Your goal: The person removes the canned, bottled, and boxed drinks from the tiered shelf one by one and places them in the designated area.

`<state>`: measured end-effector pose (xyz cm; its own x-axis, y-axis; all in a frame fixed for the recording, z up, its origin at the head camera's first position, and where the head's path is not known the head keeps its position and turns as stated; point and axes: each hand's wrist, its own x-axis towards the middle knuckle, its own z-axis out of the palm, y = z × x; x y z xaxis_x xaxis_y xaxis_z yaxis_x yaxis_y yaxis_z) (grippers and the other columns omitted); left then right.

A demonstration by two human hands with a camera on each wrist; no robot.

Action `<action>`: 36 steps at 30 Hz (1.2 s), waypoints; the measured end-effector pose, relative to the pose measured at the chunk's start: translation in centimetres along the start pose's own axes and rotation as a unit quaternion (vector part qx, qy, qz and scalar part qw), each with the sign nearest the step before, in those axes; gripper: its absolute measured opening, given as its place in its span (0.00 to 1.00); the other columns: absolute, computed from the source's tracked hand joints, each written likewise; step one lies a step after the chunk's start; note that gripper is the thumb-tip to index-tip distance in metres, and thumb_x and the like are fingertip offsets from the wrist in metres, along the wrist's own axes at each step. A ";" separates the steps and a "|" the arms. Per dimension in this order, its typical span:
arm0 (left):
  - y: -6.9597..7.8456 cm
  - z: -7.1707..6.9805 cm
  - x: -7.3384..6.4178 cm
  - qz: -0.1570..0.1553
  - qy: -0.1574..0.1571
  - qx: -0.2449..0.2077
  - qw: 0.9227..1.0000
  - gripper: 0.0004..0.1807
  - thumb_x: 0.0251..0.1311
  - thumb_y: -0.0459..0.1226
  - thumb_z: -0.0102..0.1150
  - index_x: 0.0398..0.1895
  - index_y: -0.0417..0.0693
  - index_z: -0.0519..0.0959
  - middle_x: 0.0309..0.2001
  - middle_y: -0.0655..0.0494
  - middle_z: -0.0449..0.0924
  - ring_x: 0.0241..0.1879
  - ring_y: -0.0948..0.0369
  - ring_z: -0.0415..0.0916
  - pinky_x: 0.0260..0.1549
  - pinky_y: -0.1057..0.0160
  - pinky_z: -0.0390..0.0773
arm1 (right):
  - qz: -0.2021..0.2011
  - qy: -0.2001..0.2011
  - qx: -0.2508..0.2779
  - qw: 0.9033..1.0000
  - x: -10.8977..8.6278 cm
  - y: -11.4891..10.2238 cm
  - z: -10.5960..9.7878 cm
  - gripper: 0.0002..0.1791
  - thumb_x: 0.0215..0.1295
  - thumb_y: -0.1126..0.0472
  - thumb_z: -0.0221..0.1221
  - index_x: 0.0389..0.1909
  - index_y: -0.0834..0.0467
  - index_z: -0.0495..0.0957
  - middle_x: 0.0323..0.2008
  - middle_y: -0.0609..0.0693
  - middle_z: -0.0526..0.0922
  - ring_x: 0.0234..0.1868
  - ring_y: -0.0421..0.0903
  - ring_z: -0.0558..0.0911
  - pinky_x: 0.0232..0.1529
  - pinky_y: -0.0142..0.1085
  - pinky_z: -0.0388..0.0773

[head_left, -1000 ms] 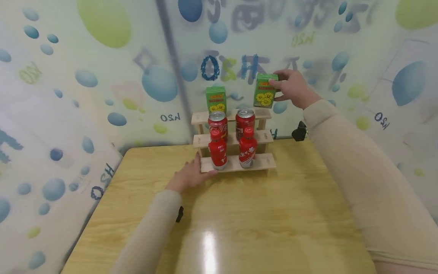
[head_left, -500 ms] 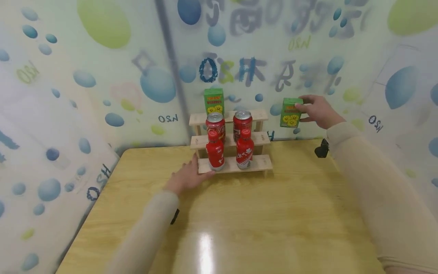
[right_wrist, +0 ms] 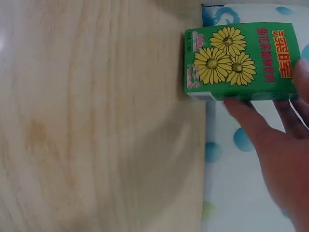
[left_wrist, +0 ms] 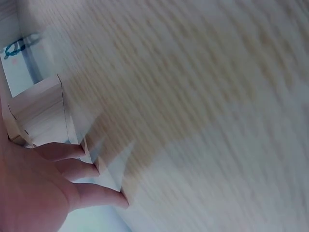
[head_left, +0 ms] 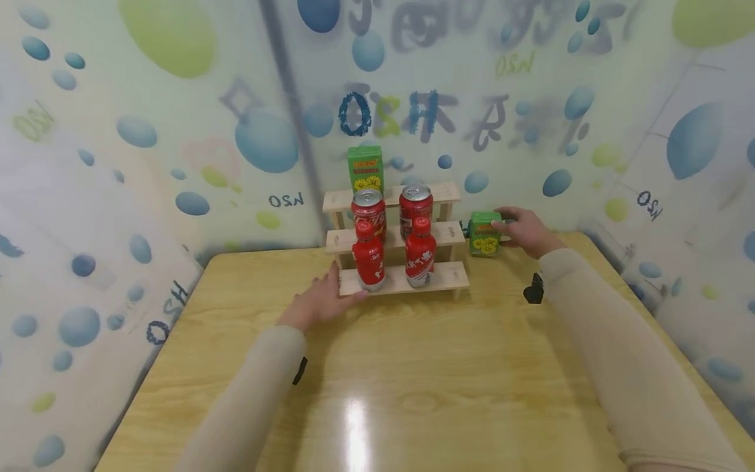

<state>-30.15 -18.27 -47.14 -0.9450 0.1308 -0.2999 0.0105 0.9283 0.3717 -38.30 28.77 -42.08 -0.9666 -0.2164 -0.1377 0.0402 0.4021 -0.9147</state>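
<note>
My right hand [head_left: 522, 231] grips a green drink carton [head_left: 485, 235] with yellow flowers, right of the wooden rack; in the right wrist view the carton [right_wrist: 241, 62] has its base close to the tabletop. At the rack's lower left end is my left hand [head_left: 318, 303], thumb along the front of the bottom step and fingers beside its end. The left wrist view shows the left hand's fingers [left_wrist: 99, 194] extended down to the table. The three-step rack [head_left: 451, 275] bears two red bottles [head_left: 369, 262] in front, two red cans [head_left: 415, 208] in the middle and another green carton [head_left: 365, 169] on top.
A wooden table [head_left: 407, 380] reaches toward me from the rack. Behind and at both sides stand walls [head_left: 236, 98] printed with balloons and letters, with the back wall close behind the rack.
My right hand has carried the green carton from over the rack's top step to the right, then down to table level. The left hand keeps its place at the rack's left end.
</note>
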 end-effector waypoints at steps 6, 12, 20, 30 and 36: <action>0.0 -0.2 0.3 -0.007 -0.007 0.011 1.000 0.78 0.46 0.91 0.32 0.89 0.49 0.33 0.86 0.39 0.48 0.84 0.32 0.46 0.71 0.15 0.51 | 0.005 -0.009 0.042 0.999 -0.1 0.6 -0.3 0.36 0.88 0.59 0.42 0.87 0.60 0.39 0.86 0.68 0.43 0.83 0.68 0.56 0.81 0.62 0.61; 0.1 -0.2 -0.1 -0.009 0.000 0.002 1.000 0.77 0.47 0.91 0.35 0.89 0.49 0.34 0.87 0.40 0.48 0.85 0.33 0.46 0.72 0.16 0.50 | 0.007 -0.022 0.033 0.999 -0.2 0.2 -0.8 0.36 0.88 0.60 0.41 0.87 0.61 0.36 0.87 0.67 0.39 0.84 0.69 0.53 0.81 0.62 0.61; 0.2 0.1 -0.2 -0.008 0.004 0.003 1.000 0.78 0.45 0.92 0.33 0.89 0.51 0.34 0.86 0.42 0.51 0.84 0.33 0.47 0.72 0.15 0.50 | 0.022 -0.036 0.010 0.999 -0.2 0.2 -1.2 0.37 0.88 0.60 0.41 0.87 0.61 0.35 0.86 0.68 0.37 0.85 0.70 0.50 0.82 0.63 0.59; 0.3 -0.3 -0.7 -0.010 -0.001 -0.003 1.000 0.78 0.45 0.91 0.36 0.89 0.51 0.35 0.87 0.42 0.50 0.85 0.34 0.46 0.72 0.16 0.49 | -0.006 0.016 -0.012 1.000 -0.3 -7.8 -2.7 0.37 0.88 0.56 0.42 0.87 0.59 0.40 0.86 0.66 0.46 0.86 0.65 0.53 0.84 0.60 0.55; 0.2 -0.1 -0.5 -0.011 0.004 -0.003 1.000 0.78 0.46 0.91 0.36 0.89 0.51 0.36 0.86 0.42 0.51 0.85 0.34 0.46 0.72 0.16 0.49 | -0.026 0.032 0.004 0.999 0.3 -13.3 -1.7 0.38 0.86 0.49 0.46 0.88 0.55 0.44 0.87 0.60 0.48 0.86 0.61 0.56 0.85 0.58 0.56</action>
<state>-29.68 -18.17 -46.76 -0.9475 0.1071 -0.3014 -0.0130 0.9285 0.3710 -39.56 24.86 -29.34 -0.9816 -0.1797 -0.0649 -0.0094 0.3845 -0.9231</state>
